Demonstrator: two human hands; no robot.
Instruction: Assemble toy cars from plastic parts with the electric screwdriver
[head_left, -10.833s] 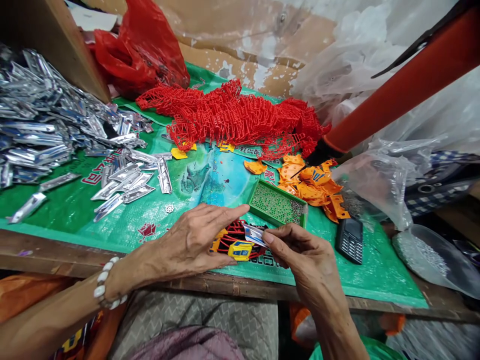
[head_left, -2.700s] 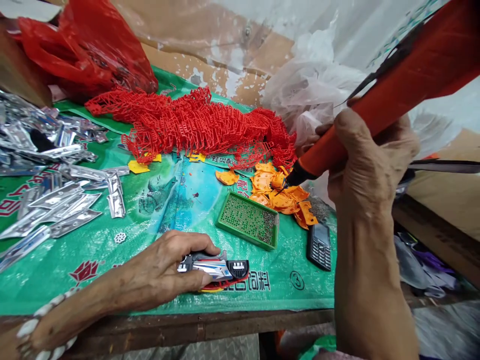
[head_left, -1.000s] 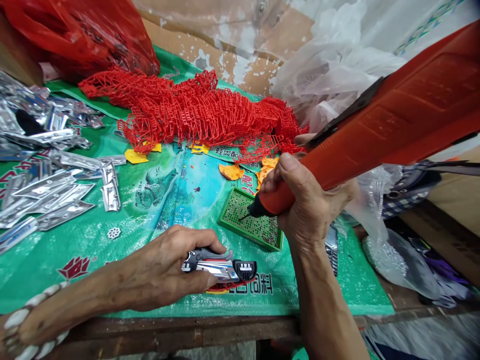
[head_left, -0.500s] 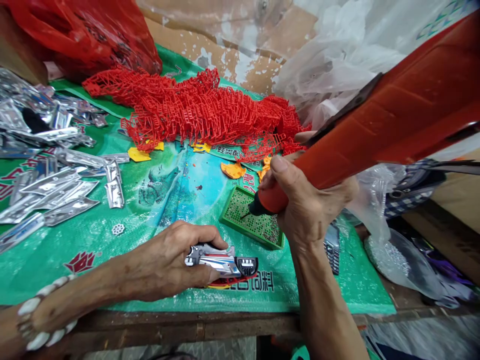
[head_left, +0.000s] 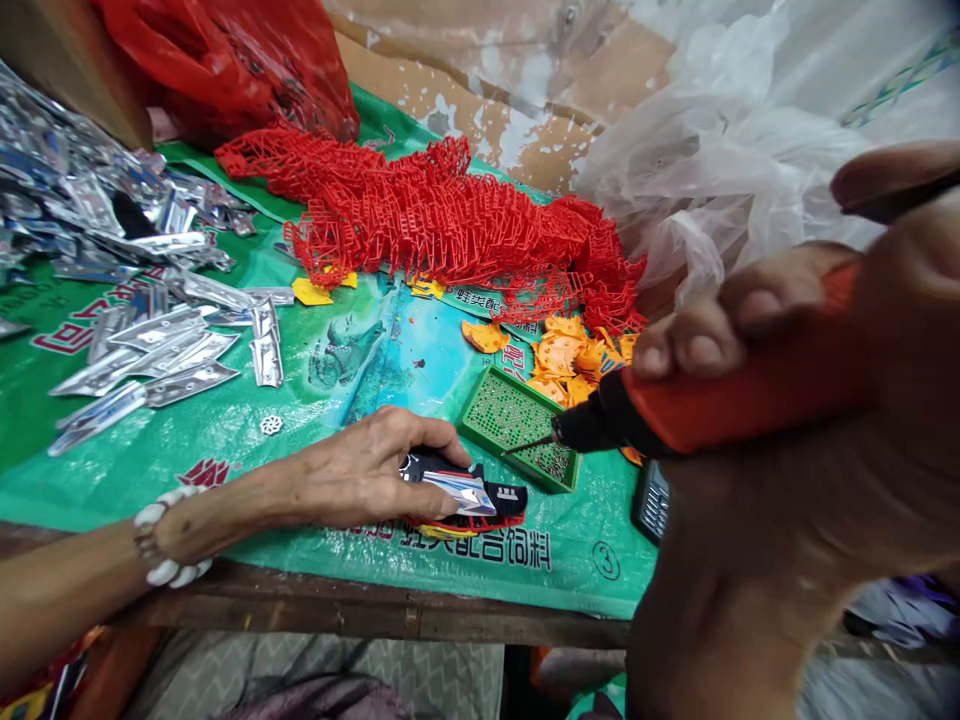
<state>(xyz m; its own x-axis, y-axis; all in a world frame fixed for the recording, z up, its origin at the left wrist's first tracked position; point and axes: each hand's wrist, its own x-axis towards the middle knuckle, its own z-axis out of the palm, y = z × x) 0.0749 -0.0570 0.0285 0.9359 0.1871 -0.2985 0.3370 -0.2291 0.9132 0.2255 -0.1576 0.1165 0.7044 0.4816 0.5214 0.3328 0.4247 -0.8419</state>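
My left hand [head_left: 367, 470] presses down on a small toy car body [head_left: 466, 496], silver, black and red, lying on the green sheet [head_left: 225, 450] near the table's front edge. Its fingers curl over the toy's rear end. My right hand [head_left: 795, 400] fills the right side, close to the camera, wrapped round an orange electric screwdriver [head_left: 720, 405]. The tool's black nose and thin bit [head_left: 525, 446] point left, its tip just above the near corner of a green screw tray [head_left: 517, 425].
A heap of red plastic frames [head_left: 450, 225] lies across the back. Silver plated parts [head_left: 150, 340] are scattered at left. Orange pieces [head_left: 577, 355] sit behind the tray. A black phone [head_left: 651, 498] lies beside the tray. Clear plastic bags [head_left: 720, 150] are at right, a red bag [head_left: 225, 60] at the back left.
My right hand has lifted the screwdriver off the screw tray and drawn it back towards the camera, so the bit now lies nearly level. The left hand still holds the toy car down.
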